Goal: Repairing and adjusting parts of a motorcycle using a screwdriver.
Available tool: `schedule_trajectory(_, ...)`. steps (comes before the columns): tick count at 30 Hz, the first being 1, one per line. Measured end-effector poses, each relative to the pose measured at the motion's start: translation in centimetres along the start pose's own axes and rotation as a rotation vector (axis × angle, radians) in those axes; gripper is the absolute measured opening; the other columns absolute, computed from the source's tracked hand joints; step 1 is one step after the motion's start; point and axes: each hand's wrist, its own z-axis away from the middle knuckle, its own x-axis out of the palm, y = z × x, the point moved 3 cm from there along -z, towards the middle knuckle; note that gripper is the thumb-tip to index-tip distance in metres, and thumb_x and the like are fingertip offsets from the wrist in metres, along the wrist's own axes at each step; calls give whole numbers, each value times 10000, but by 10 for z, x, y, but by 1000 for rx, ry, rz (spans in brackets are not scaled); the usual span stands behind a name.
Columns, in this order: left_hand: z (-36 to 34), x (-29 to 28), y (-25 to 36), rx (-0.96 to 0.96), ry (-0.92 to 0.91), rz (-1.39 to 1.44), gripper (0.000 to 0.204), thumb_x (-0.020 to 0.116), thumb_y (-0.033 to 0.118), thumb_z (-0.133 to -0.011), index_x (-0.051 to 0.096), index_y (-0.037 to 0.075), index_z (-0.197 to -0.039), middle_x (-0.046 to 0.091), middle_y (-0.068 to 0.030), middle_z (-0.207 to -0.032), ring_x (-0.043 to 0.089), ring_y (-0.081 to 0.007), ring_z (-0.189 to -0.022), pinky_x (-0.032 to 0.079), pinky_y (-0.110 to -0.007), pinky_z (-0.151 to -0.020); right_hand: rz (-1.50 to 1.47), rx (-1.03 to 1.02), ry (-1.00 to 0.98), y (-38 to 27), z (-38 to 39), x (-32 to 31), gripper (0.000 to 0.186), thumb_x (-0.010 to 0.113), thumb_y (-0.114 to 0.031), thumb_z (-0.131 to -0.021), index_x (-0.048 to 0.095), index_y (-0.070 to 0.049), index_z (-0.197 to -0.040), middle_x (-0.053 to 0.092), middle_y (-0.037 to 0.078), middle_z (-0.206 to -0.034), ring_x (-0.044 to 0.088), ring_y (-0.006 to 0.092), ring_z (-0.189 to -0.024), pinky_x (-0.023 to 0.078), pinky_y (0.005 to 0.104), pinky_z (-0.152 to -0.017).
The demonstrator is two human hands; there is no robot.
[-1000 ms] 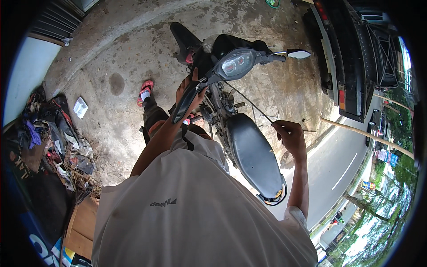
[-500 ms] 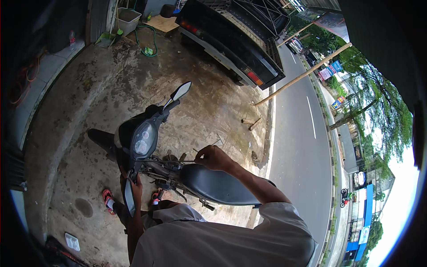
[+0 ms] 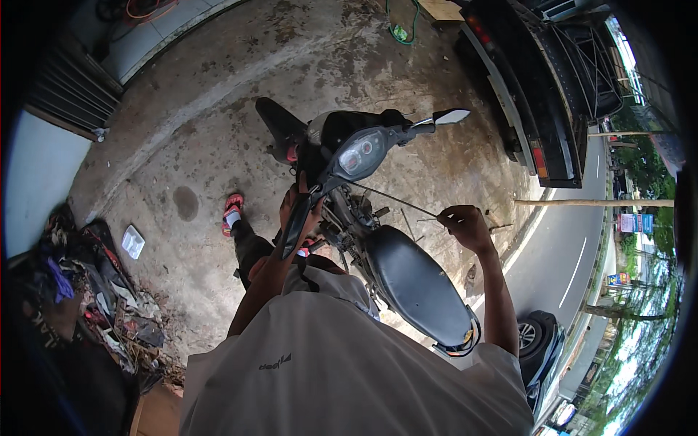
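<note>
A black motorcycle [image 3: 418,276] stands before me, its front end and gauge cluster [image 3: 361,154] toward the upper left. My left hand [image 3: 289,209] is closed at the left handlebar, partly hidden by the dark left mirror [image 3: 297,227]. My right hand [image 3: 467,227] is raised above the right side of the seat, fingers pinched on the end of a long thin dark cable or rod [image 3: 396,198]. This stretches from the fingertips to just below the gauge cluster, where its other end is hidden. The motorcycle's right mirror [image 3: 451,116] sticks out on the far side.
A black pickup truck [image 3: 520,94] is parked at the upper right, near a wooden pole [image 3: 582,203]. Past them runs a road [image 3: 563,272], with a dark car [image 3: 542,349] at its near edge. Piled rubbish [image 3: 109,298] and a plastic container [image 3: 133,241] lie left on the stained concrete.
My view has turned, shifting the motorcycle right. My right hand has drawn away from the motorcycle's front, and a longer stretch of the cable or rod shows. The left hand stays at the handlebar.
</note>
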Motion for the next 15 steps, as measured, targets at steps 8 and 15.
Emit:
schedule_trajectory(8,4,-12,-7,-26,-1,-37,690,657,293,-784,379,1,-1345,559,-227,-883,613,-357,-738,537,-411,-636,388,-320,152,-96,35,16,203,633,1,-725,559,-60,-904,538,147,-862,596,318,-609,498,402,-517)
schedule_trajectory(15,3,-10,-7,-46,-16,7,695,651,301,-789,370,3,-1350,563,-240,-889,613,-372,-754,542,-409,-654,467,-480,348,-117,57,35,134,652,-88,-788,587,-58,-901,555,136,-717,592,326,-579,476,401,-504)
